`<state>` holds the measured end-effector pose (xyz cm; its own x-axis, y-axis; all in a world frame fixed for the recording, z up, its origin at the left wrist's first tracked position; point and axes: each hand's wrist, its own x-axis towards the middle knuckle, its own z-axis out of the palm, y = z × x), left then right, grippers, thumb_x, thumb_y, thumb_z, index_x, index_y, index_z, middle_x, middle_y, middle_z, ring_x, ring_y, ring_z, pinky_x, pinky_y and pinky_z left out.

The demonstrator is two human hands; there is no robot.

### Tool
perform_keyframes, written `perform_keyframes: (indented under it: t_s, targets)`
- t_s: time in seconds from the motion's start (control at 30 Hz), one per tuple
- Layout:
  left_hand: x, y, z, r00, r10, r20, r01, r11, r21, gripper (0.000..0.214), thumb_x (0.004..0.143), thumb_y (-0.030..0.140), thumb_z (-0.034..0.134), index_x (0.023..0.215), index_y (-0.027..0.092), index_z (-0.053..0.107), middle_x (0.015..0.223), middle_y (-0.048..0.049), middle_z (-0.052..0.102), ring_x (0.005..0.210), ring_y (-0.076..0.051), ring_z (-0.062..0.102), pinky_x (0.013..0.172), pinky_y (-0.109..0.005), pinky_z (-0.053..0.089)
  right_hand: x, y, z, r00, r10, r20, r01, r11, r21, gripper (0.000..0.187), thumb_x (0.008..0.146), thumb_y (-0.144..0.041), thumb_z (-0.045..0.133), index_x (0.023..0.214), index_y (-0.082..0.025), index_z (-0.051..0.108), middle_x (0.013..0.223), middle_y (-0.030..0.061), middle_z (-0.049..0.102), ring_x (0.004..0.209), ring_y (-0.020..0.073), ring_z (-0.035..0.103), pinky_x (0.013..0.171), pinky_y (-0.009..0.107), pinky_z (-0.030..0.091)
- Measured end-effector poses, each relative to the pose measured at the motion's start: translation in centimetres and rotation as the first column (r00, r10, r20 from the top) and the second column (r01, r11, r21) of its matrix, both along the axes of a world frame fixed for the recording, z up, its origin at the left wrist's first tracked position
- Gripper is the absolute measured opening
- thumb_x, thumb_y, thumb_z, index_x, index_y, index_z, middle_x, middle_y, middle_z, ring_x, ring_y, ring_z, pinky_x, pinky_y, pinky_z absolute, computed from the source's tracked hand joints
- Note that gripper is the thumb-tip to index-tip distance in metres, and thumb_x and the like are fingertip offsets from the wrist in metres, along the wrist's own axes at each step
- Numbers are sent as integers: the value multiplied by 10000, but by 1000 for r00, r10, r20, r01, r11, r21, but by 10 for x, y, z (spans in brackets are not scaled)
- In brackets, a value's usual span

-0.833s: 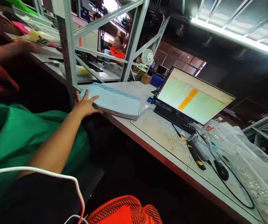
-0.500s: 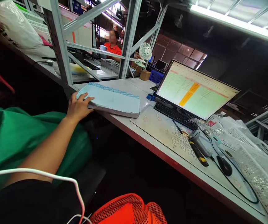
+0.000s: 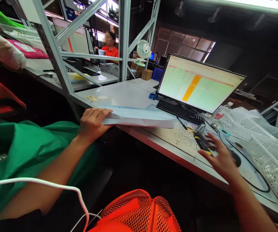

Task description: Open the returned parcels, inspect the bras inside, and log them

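Observation:
My left hand (image 3: 94,124) is closed on the near left end of a flat pale-blue box (image 3: 141,116). The box is lifted slightly at the table's front edge, its white side facing me. Over the right part of the desk mat (image 3: 167,137) my right hand (image 3: 217,158) hovers, a little blurred, its fingers spread and nothing visible in them. Just beyond those fingers lie a yellow-and-black utility knife (image 3: 201,143) and a grey handheld device (image 3: 200,129). The dark mouse (image 3: 235,158) is partly hidden behind that hand.
Behind the mat stand a monitor (image 3: 199,83) and a keyboard (image 3: 179,111), with a black pen (image 3: 181,123) in front. White perforated baskets (image 3: 269,167) line the right side. A metal frame post (image 3: 54,54) rises at left. Beyond it sits a person in orange (image 3: 111,51).
My left hand has slid the box to the right along the table edge, uncovering a yellowish label. My right hand has come into view over the mat.

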<state>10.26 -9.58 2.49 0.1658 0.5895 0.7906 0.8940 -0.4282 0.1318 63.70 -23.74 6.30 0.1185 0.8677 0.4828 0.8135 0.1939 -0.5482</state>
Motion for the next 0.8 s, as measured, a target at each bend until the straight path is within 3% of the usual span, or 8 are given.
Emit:
perform_keyframes:
  t_s: [0.07, 0.17, 0.3, 0.4, 0.5, 0.63, 0.7, 0.8]
  targets:
    - [12, -12, 32, 996, -77, 37, 78, 997, -21, 507, 987, 668, 586, 1236, 255, 741, 1227, -104, 781, 1178, -352, 704, 1077, -494, 513, -22, 40, -7, 981, 178, -78, -183, 982, -52, 1115, 730, -760, 873, 1639, -297, 425, 1604, 159, 546, 1373, 402, 610, 1153, 627, 516]
    - [25, -20, 80, 978, -147, 145, 170, 973, -159, 695, 895, 836, 601, 1234, 254, 769, 1216, -67, 784, 1161, -329, 710, 1072, -438, 528, -45, 90, -10, 933, 273, -233, -284, 959, -16, 1150, 701, -777, 878, 1625, -257, 432, 1628, 177, 517, 1421, 416, 566, 1200, 614, 465]
    - [28, 0, 113, 967, -63, 247, 183, 845, -502, 867, 695, 958, 663, 1176, 254, 820, 1125, -51, 802, 1047, -324, 728, 906, -368, 547, -46, 111, -13, 824, 356, -441, -337, 933, 122, 1065, 795, -745, 816, 1635, -236, 404, 1565, 158, 594, 1439, 376, 559, 1215, 545, 451]
    - [31, 39, 108, 982, -12, 187, 145, 678, -721, 853, 706, 939, 631, 1168, 248, 824, 1023, -58, 808, 945, -315, 734, 765, -330, 535, -42, 113, -24, 789, 310, -531, -360, 933, 10, 870, 798, -723, 813, 1481, -231, 592, 1450, 120, 689, 1349, 345, 625, 1175, 487, 478]
    - [48, 78, 89, 994, 34, 99, 57, 620, -783, 785, 799, 832, 619, 1246, 212, 799, 1116, -102, 802, 1026, -335, 733, 834, -350, 551, -47, 126, -36, 788, 158, -595, -242, 968, -63, 830, 725, -812, 767, 1292, -209, 711, 1336, 105, 742, 1258, 337, 651, 1107, 451, 509]
    - [86, 83, 62, 991, 85, -102, -131, 749, -649, 768, 916, 645, 617, 1485, 130, 650, 1493, -198, 653, 1353, -414, 607, 1129, -493, 479, -51, 156, -39, 768, 4, -640, -152, 973, -176, 799, 687, -856, 692, 1120, -188, 757, 1094, 98, 780, 1046, 325, 686, 906, 436, 565]
    - [102, 60, 49, 984, -20, -179, -88, 813, -576, 769, 940, 618, 630, 1553, 156, 580, 1596, -183, 572, 1449, -417, 532, 1205, -545, 417, -49, 168, -36, 782, -41, -623, -140, 961, -239, 671, 712, -790, 724, 1005, -188, 773, 974, 81, 771, 972, 302, 676, 862, 415, 557]
    - [113, 10, 27, 937, -236, -259, 56, 830, -556, 787, 941, 661, 674, 1586, 230, 544, 1657, -136, 522, 1538, -391, 454, 1275, -568, 338, -44, 180, -33, 803, -87, -589, -135, 937, -323, 499, 773, -672, 753, 905, -191, 773, 890, 62, 751, 915, 269, 656, 862, 392, 542]
